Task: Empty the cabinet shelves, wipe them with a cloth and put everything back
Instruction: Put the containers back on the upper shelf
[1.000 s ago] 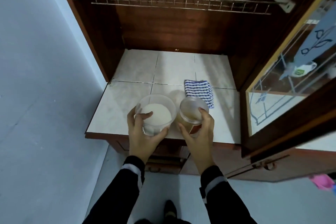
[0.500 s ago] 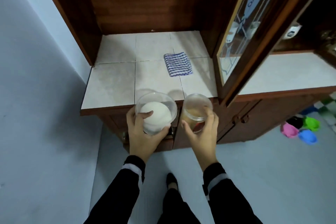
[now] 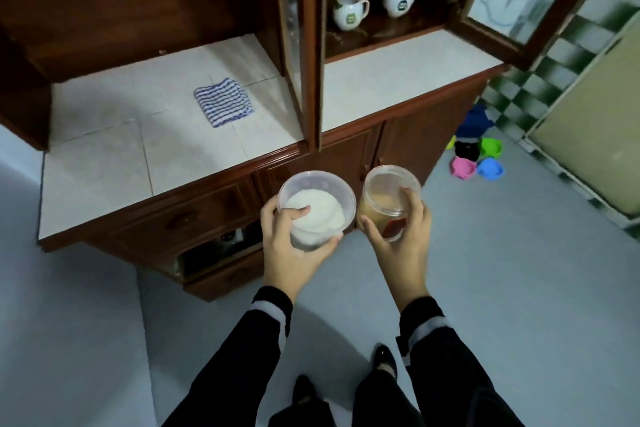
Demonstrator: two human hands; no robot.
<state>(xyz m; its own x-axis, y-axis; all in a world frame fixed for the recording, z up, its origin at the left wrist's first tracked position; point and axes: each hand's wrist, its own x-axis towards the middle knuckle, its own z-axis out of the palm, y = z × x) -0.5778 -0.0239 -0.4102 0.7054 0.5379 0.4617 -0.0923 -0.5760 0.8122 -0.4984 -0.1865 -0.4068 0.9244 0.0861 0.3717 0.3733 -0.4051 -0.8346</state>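
Pale tiles are covering the counter [image 3: 104, 163] of the dark wooden cabinet [image 3: 104, 10], and a blue-and-white striped cloth [image 3: 223, 101] is lying folded on them toward the back, near the edge of a glass door [image 3: 289, 10] and well apart from both hands. Out in front of the counter's lip, over the lower drawers and touching no surface, the person is carrying two clear containers side by side; whether their walls are touching I cannot tell. The left hand [image 3: 294, 246] is gripping a round tub [image 3: 317, 208] of white powder, its fingers curling up around the wall from below while one digit [image 3: 298, 213] is hooking over the lid's near rim. The right hand [image 3: 401, 239] is clasping a narrower jar [image 3: 388, 201] with brownish contents and a red patch low on its side. The thumb [image 3: 367, 224] is pressing the left wall, the other fingers are wrapping the far side, and one fingertip is resting on the lid. Both grasps are closed firmly round their loads, with nothing hanging loose. Two white mugs [image 3: 349, 12] are standing on the dark shelf of the right-hand compartment, behind the pale ledge. Under the counter a drawer [image 3: 214, 253] is hanging open, and small bright pieces [image 3: 464, 166] – pink, blue, green, black – are sitting on the grey floor [image 3: 519, 288] by the cabinet's right end.
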